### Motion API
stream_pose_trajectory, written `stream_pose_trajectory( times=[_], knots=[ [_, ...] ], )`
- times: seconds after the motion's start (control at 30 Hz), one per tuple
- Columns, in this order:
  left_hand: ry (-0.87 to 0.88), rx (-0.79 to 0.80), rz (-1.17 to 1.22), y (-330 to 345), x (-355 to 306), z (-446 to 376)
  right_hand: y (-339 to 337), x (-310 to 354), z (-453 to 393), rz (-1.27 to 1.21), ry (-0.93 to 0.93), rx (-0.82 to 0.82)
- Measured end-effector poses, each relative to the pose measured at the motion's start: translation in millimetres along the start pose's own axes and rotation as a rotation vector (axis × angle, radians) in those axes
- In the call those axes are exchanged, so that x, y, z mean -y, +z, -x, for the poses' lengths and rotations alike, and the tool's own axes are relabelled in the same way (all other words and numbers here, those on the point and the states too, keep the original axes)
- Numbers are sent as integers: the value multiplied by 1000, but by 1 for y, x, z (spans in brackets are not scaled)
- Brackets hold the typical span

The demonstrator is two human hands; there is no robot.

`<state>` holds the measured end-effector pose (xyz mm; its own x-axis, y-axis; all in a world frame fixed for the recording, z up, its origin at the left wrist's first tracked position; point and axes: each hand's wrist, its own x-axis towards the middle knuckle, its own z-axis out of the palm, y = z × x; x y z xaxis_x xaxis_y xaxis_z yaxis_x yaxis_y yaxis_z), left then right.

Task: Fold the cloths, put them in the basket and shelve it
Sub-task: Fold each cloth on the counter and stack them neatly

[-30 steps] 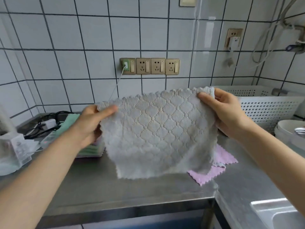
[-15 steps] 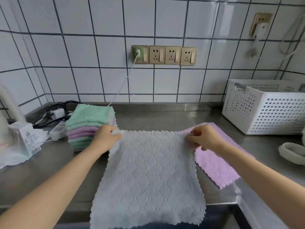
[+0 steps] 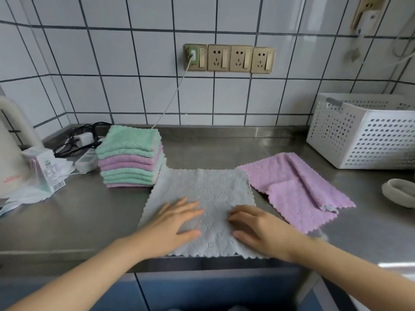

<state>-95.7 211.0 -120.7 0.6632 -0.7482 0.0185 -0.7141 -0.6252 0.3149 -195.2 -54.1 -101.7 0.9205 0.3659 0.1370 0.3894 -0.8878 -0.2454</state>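
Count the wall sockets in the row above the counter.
4, side by side on the tiled wall: the leftmost socket has a charger plugged in; the second, third and fourth are free. Another outlet sits apart, upper right.

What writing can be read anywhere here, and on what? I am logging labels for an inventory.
Small carton: printed label and barcode, too blurred to read.
White kettle: red script mark low on its body, too blurred to read.
Wall sockets, white basket, grey cloth under the hands: no text visible.
So nothing can be quoted.
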Motion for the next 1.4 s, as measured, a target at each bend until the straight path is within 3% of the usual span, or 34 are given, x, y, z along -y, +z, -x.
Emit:
stream_pose_trajectory(
  times=[0.1, 0.3, 0.6, 0.77, 1.0, 1.23, 1.3, 1.4],
  knots=[
    [5, 72, -42, 6, -2, 23, -3, 3, 15, 24, -23, 15],
    [52, 8, -106, 5, 5, 48, 0, 2, 37, 190, -146, 33],
    [-28, -240, 169, -8, 24, 75, -14, -18, 55, 35, -34, -52],
    [-135, -357, 364, -17, 23, 98, -22, -18, 72, -79, 1, -199],
    [-151, -334, 774, -43, -5, 115, -47, -13, 96, -529, 164, -154],
    [-489, -524, 909, -46, 25, 40, -35, -26, 18, -910, 608, -491],
    [-544, -568, 880, -40, 41, 17, -26, -33, -8, -934, 727, -529],
    [-606, -599, 750, -27, 59, -5, -9, -48, -30, -754, 834, -491]
  ],
)
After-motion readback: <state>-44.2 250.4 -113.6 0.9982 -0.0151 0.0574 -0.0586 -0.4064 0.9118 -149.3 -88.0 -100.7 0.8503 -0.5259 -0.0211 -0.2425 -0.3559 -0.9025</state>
